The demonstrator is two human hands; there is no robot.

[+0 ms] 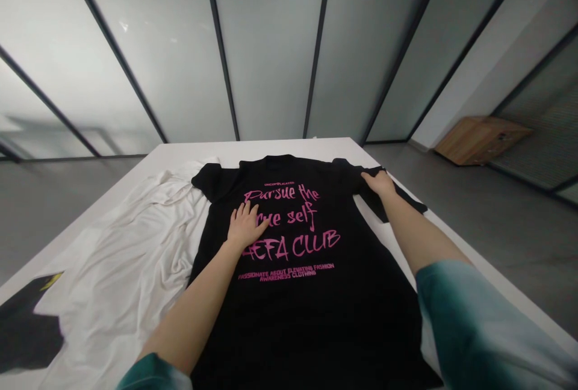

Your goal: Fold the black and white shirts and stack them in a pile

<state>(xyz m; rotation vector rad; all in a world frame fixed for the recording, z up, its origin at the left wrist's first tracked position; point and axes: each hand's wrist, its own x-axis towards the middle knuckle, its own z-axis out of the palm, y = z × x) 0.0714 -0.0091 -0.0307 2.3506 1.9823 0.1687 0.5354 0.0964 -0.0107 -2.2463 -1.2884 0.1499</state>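
Observation:
A black T-shirt [307,318] with pink lettering lies spread on the white table, its collar at the far side. My left hand [246,224] rests flat on the printed chest, fingers apart, covering some of the letters. At the shirt's right sleeve, my right hand [378,183] has its fingers closed on the cloth near the upper edge. Part of that sleeve is hidden behind my right hand and forearm. The sleeve on the left side lies partly over white fabric.
A crumpled white garment [130,245] lies left of the shirt, beside a dark cloth [29,324] with a yellow mark. Past the far edge of the white table [311,147] stand frosted glass panels [271,47]. A wooden cabinet [481,137] is on the floor at right.

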